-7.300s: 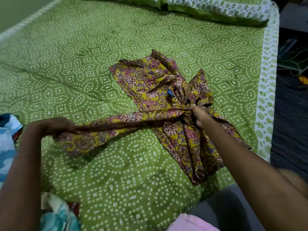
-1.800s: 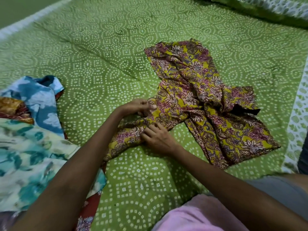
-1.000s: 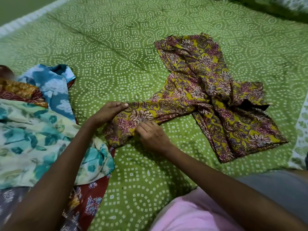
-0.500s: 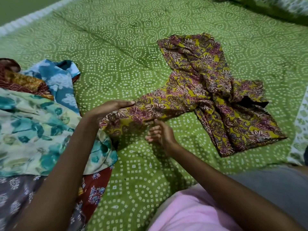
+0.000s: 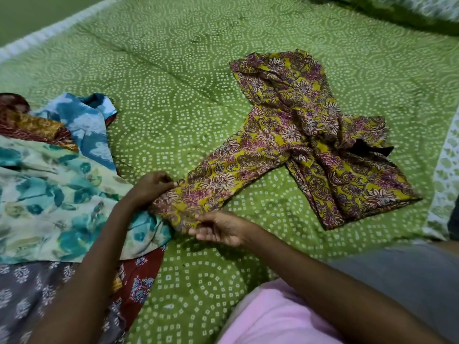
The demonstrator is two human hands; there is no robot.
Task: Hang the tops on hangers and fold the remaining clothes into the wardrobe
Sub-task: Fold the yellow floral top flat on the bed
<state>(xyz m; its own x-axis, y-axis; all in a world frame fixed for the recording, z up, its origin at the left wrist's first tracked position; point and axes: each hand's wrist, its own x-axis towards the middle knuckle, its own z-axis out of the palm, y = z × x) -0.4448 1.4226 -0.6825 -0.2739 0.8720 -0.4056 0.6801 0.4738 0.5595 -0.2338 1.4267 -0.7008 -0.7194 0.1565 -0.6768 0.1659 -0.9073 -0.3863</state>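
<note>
A yellow garment with a purple floral print [image 5: 308,140] lies crumpled on the green bedsheet [image 5: 188,70], one long part stretching down-left toward me. My left hand [image 5: 151,187] pinches the upper edge of that part's end. My right hand [image 5: 221,228] holds the lower edge of the same end, with thumb on top and fingers underneath. The rest of the garment is bunched at the right, with a dark opening showing.
A pile of other clothes sits at the left: a teal floral cloth [image 5: 49,202], a blue and white piece [image 5: 84,125], a red patterned piece [image 5: 139,276] and a grey printed one [image 5: 32,299]. A pink cloth [image 5: 275,316] lies near me. The bed's white border [image 5: 444,170] runs along the right.
The garment's long end has been drawn down-left and spread flat. My right hand came from under the cloth to hold its lower edge; my left hand closed on the upper edge.
</note>
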